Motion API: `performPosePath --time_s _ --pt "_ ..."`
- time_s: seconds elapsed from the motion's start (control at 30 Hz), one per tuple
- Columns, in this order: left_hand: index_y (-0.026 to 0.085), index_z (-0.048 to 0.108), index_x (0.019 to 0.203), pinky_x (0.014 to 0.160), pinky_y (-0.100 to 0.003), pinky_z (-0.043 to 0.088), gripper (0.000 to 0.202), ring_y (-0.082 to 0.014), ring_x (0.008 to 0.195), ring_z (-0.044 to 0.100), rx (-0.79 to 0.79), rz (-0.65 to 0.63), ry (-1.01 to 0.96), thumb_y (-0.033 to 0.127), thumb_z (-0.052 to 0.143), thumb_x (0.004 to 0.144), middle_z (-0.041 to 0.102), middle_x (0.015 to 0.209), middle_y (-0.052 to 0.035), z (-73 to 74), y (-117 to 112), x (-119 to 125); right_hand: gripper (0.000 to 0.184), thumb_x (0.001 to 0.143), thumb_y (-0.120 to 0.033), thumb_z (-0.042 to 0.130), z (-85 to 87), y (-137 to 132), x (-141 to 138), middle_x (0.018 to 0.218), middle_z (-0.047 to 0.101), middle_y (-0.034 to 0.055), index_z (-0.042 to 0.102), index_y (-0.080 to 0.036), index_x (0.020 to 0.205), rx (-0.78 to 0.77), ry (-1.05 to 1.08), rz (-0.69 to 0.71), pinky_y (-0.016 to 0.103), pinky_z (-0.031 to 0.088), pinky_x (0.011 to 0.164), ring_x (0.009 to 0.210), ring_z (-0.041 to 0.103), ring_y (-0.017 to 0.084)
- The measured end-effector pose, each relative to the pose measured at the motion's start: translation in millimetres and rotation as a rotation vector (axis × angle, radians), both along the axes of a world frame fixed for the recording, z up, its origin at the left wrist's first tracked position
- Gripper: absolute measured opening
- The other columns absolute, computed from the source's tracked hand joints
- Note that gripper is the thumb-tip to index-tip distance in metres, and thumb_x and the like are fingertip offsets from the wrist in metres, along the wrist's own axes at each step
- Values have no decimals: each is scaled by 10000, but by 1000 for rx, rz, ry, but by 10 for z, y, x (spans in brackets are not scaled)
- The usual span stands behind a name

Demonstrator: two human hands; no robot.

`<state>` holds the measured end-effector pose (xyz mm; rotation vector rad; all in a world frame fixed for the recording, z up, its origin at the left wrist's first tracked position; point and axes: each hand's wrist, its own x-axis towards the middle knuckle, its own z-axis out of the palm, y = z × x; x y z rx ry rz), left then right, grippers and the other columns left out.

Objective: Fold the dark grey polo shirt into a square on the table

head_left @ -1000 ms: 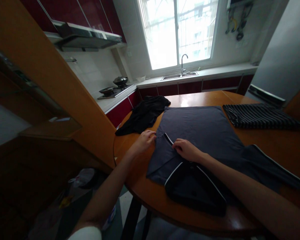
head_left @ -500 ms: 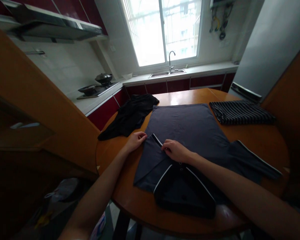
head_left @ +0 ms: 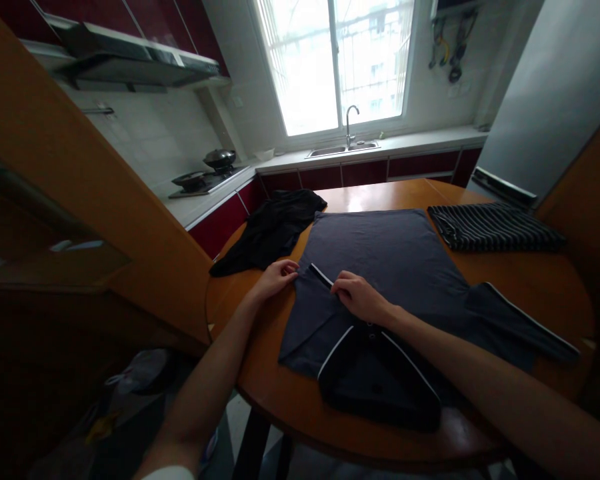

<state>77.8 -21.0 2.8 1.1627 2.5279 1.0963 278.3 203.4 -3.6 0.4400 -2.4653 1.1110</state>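
Note:
A grey-blue polo shirt (head_left: 380, 247) is spread on the wooden table, its dark, white-edged collar (head_left: 380, 393) towards me. On the right, one sleeve (head_left: 525, 320) with a white-trimmed edge lies stretched out. The other sleeve is folded inward over the body, and my right hand (head_left: 363, 297) pinches its dark cuff (head_left: 321, 276) with white trim. At the shirt's left edge, my left hand (head_left: 279, 277) has its fingers closed on the fabric; the fingertips are partly hidden.
Black clothing (head_left: 280, 223) lies crumpled at the table's back left. A folded striped garment (head_left: 495, 227) sits at the back right. Beyond the round table (head_left: 395, 193) are a counter with a sink (head_left: 347, 148) and a stove with pans (head_left: 220, 159).
My view has turned slightly left, so the scene sits further right. The cuff in my right hand shows a narrower face. Both hands stay at about the same places on the shirt.

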Motion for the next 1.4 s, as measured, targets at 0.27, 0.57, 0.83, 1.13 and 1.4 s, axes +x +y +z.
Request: performPosePath --time_s 0.27,0.57,0.83,1.13,1.4 --pt "151 704 1030 912 -329 512 279 -211 982 660 0 151 326 194 459 905 702 1074 -102 133 149 283 291 846 6 492 -57 -1 -6 999 603 60 718 -169 901 93 -104 -27 264 460 827 838 591 143" --pt "118 374 1510 1208 -481 220 568 -257 1501 241 -351 -159 422 416 352 1027 308 1604 -160 -107 426 904 304 844 7 490 -69 -10 -5 992 599 51 716 -180 924 126 -109 -29 255 457 844 865 604 145" --pt "66 304 1531 1202 -467 235 650 -293 1505 219 -288 9 353 439 398 1007 271 1608 -210 -151 396 742 307 846 3 497 -57 -8 -9 992 593 41 720 -189 934 151 -133 -26 247 446 820 822 593 134" --pt "162 725 983 859 -324 513 205 -227 908 684 -132 333 263 243 575 869 722 974 -100 10 152 187 314 848 -3 498 -68 8 -23 1011 603 48 730 -195 936 145 -145 -19 259 451 828 843 601 142" --pt "183 730 752 677 -270 472 225 -212 757 694 -192 360 156 380 652 827 753 803 -76 -32 63 64 309 843 -4 498 -83 14 -37 1006 603 46 725 -193 932 128 -146 -12 254 457 822 834 601 140"
